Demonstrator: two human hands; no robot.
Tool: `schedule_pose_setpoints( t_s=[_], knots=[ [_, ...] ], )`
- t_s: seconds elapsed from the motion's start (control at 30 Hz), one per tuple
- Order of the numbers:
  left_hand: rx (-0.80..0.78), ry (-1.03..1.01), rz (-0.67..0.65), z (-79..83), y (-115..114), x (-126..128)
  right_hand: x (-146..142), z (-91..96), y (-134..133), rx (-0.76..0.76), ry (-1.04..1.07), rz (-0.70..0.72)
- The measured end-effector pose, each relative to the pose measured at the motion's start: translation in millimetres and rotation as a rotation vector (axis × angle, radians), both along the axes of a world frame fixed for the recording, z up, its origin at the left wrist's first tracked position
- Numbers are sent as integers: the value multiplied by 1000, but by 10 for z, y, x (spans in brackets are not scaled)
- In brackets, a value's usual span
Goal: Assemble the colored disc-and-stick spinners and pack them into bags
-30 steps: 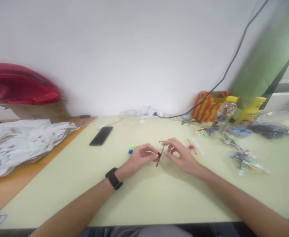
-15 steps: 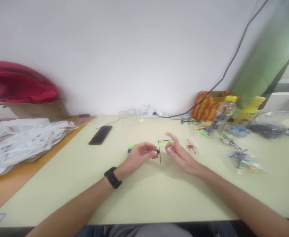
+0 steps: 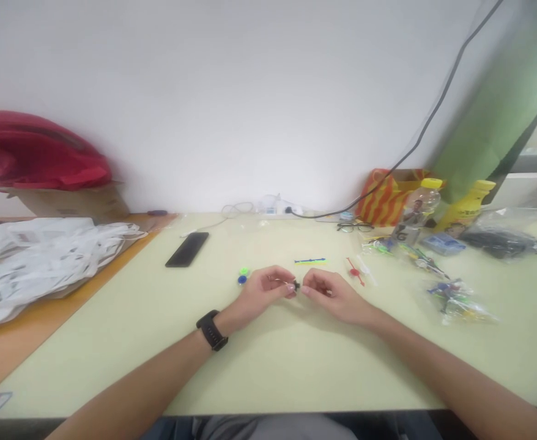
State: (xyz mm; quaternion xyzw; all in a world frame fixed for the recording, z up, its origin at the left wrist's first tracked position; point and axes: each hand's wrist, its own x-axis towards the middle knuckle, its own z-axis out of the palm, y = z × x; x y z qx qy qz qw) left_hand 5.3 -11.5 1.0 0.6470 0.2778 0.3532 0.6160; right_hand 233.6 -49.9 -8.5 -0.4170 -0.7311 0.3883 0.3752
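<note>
My left hand [image 3: 266, 291] pinches a small black plastic piece [image 3: 296, 285] between thumb and forefinger. Close to its right side, my right hand [image 3: 330, 294] has its thumb and fingers drawn together, almost touching the piece. Whether anything is between those right fingertips is hidden. Just beyond the hands lies a blue and yellow-green thin strip [image 3: 309, 261]. A green round piece [image 3: 244, 271] and a blue round piece [image 3: 241, 280] rest left of my left hand. Over to the right is a red arrow-ended piece [image 3: 354, 272], with a whitish strip [image 3: 367, 269] beside it.
A black phone [image 3: 187, 249] lies at the left. Bags of small colored parts [image 3: 459, 299], a clear bottle [image 3: 419, 208], a yellow bottle [image 3: 468, 208] and a blue box [image 3: 443, 243] stand or lie at right. A cable [image 3: 415, 146] runs to a power strip [image 3: 273, 206].
My right hand has come down and left toward my left hand, its fingers closing together. The thin black rod seen upright at the black piece no longer shows.
</note>
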Motion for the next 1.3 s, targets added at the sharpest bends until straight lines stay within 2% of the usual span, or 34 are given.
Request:
schedule_pose_setpoints(
  t_s=[0.3, 0.5, 0.67, 0.73, 0.83, 0.87, 0.93, 1.0, 1.03, 1.2, 1.3],
  knots=[
    [-10, 17, -44, -16, -10, 5, -17, -31, 17, 12, -14, 27],
    [-13, -8, -33, -21, 19, 1, 29, 7, -26, 141, 63, -83],
    [-37, -4, -35, -49, 35, -5, 23, 0, -81, 216, 62, 4],
    [-37, -5, -34, -62, 39, -5, 10, -1, -83, 148, 111, 13],
    [-42, -4, -23, -68, 41, -1, 33, 21, -46, -52, 314, -16],
    [-46, -1, -15, -67, 41, 1, 58, 34, -27, -128, 360, 25],
    [-55, 5, 4, -66, 42, 5, 119, 59, 12, -259, 362, 208],
    [-56, 10, 19, -67, 44, 7, 166, 77, 37, -303, 288, 365],
    [-55, 11, 20, -68, 45, 7, 177, 81, 45, -290, 253, 381],
    [-70, 4, 5, -74, 46, 10, 106, 46, 62, -182, 167, 101],
    [-78, -14, -4, -79, 42, 12, 52, 1, 68, -135, 102, 14]
  ],
)
